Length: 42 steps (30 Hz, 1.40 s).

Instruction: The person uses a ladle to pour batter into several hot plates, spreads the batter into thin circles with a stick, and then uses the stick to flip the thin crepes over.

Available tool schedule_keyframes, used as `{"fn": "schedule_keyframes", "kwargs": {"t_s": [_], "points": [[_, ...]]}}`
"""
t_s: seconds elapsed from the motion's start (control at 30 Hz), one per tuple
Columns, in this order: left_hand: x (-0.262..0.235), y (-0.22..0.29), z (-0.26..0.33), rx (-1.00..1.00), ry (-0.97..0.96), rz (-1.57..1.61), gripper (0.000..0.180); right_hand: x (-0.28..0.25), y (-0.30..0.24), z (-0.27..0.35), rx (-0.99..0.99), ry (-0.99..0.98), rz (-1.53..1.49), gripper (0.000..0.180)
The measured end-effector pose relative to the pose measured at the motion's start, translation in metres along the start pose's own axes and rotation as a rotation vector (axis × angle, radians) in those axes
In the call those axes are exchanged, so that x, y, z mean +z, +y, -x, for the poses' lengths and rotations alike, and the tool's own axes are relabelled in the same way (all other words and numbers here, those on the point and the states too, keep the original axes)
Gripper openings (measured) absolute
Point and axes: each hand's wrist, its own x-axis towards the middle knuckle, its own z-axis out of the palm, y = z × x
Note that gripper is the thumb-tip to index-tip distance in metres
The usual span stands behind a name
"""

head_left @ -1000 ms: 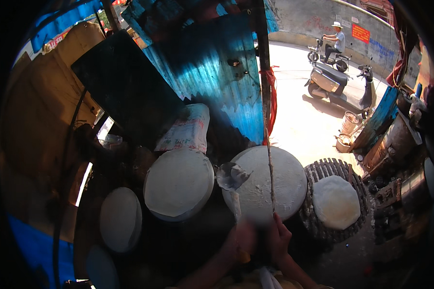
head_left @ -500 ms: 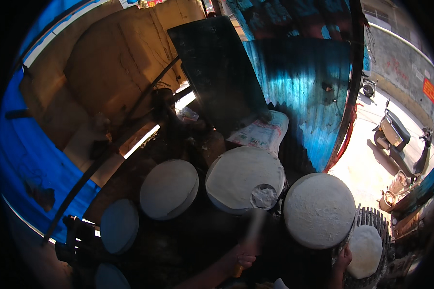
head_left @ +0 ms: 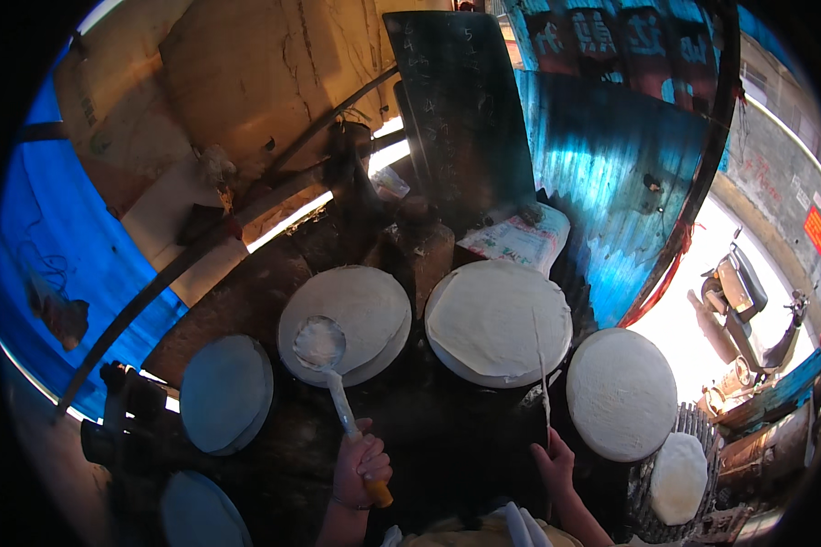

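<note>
A makeshift food stall open to the street, by the look of it; a row of discs bears a pale, dough-like layer, with a ladle over one and a flat white round on a slatted rack; the walls are patched from blue sheeting, tan panels and corrugated metal; a dark board carries chalk-like marks; beyond the open side, a scooter stands on sunlit ground near a grey wall.
</note>
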Motion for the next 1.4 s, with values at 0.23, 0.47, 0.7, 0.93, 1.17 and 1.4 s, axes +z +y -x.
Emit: {"fn": "schedule_keyframes", "kwargs": {"t_s": [0.23, 0.47, 0.7, 0.93, 1.17, 1.4], "points": [[-0.028, -0.026, 0.059, 0.052, 0.096, 0.305, 0.029, 0.141, -0.013, -0.136, -0.41, -0.207, 0.67, 0.024], [-0.027, -0.05, 0.069, 0.262, 0.109, 0.445, 0.028, 0.176, -0.024, -0.202, -0.18, -0.497, 0.857, 0.02], [-0.009, -0.054, 0.05, 0.314, 0.155, 0.418, 0.028, 0.11, -0.087, -0.24, -0.591, -0.082, 0.578, 0.009], [-0.011, -0.052, 0.018, 0.021, 0.097, 0.396, 0.023, -0.032, -0.123, -0.199, -0.713, 0.463, 0.29, 0.03], [0.023, -0.064, -0.005, -0.216, 0.107, 0.273, 0.02, -0.206, -0.19, -0.134, -0.445, 0.562, 0.611, 0.019], [0.014, -0.101, -0.021, -0.356, -0.108, 0.395, 0.033, -0.29, -0.144, -0.122, -0.118, 0.623, 0.681, 0.029]]}}
